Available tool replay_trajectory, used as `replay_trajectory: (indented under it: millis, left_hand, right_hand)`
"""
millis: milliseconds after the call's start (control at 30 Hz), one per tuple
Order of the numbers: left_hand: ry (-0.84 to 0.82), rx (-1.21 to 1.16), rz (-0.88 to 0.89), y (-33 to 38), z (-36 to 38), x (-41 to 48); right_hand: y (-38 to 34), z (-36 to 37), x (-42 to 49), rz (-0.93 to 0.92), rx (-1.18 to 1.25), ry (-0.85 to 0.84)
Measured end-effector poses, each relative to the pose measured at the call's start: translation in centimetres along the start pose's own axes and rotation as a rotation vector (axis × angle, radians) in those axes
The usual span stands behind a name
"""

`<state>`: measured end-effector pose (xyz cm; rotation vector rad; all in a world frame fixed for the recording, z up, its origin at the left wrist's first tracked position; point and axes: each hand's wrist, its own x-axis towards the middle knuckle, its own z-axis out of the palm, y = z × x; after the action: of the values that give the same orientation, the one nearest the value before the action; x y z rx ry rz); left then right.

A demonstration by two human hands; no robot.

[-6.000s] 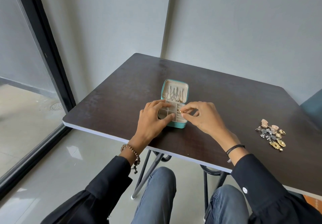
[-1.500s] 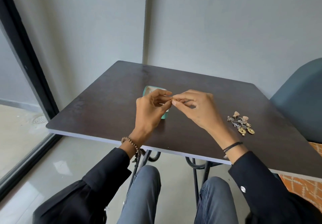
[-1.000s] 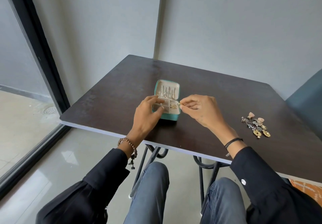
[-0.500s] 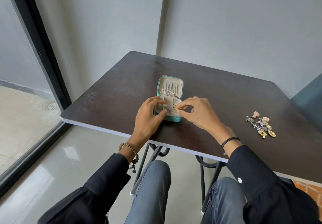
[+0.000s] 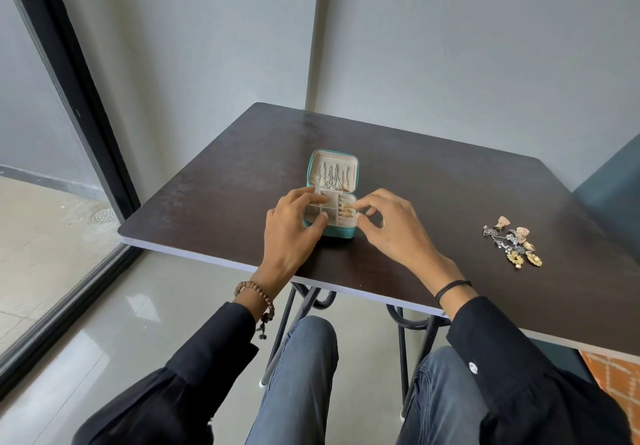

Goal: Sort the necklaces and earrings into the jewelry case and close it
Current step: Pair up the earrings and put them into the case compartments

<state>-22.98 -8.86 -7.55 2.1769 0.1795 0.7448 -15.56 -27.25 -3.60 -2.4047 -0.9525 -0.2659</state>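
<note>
Moved since half a second ago: right hand [image 5: 388,226] is easing its pinch apart over the earring slots; case and left hand are keeping their places
Jewelry case [image 5: 329,231]: one, teal, sitting mid-table, lid standing open at the far end, long axis running away from the person
Necklaces [image 5: 332,177]: hanging in the lid, several chains, too fine to count
Gold earrings [image 5: 344,210]: about three, lying in the tray's right-hand slots
Right hand grip: forefinger is touching the earring row, thumb apart, nothing showing between them
Left hand [image 5: 294,233]: gripping the case's left side, thumb on the near edge, steadying it
Loose jewellery pile [image 5: 514,245]: one cluster, two pink and two gold flower pieces showing, silver ones tangled, lying well apart to the right, so the right hand is nearer
Table [image 5: 433,184]: dark, carrying it all
</note>
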Motion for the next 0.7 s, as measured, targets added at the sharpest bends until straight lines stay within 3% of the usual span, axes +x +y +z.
replay_trajectory:
  millis: [267,700]
  left_hand:
    - [-0.004,0.149,0.153,5.0,1.6,1.3]
    - [-0.219,0.09,0.254,12.7,11.4,1.6]
  right_hand:
    - [0.4,-1.9,-0.7,0.044,0.115,0.111]
    - [8.9,-8.3,-5.6,0.207,0.149,0.269]
